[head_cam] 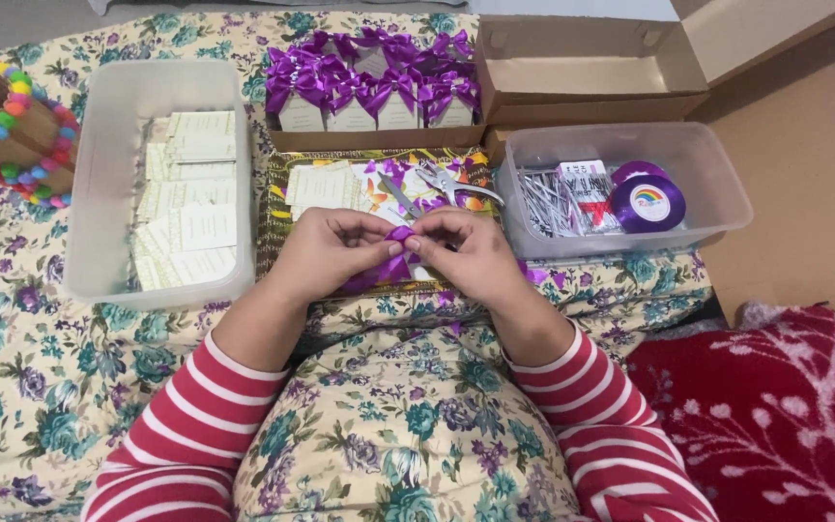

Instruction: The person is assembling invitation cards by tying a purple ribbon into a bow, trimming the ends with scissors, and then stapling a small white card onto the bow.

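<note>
Ribbon: I see a purple ribbon pinched between both hands, just above my lap, in front of the patterned tray.
Left hand: my left hand has its fingers curled shut on the ribbon's left side, thumb and forefinger meeting at the knot.
Right hand: my right hand is closed on the right side in the same way, fingertips touching the left hand's.
Doing it well: I judge the bow is being formed; I would keep both pinches tight at the centre and keep the loops even, so the satin does not slip.
Tail: a loose ribbon end trails right of my right hand; it could snag under the wrist.
Tools: pliers and scissors lie on the tray just behind the hands, close to the knuckles.
Left tub: a clear tub holds cards, well apart.
Right tub: another tub holds a ribbon spool.
Behind: finished boxes with bows stand in a cardboard lid.
</note>
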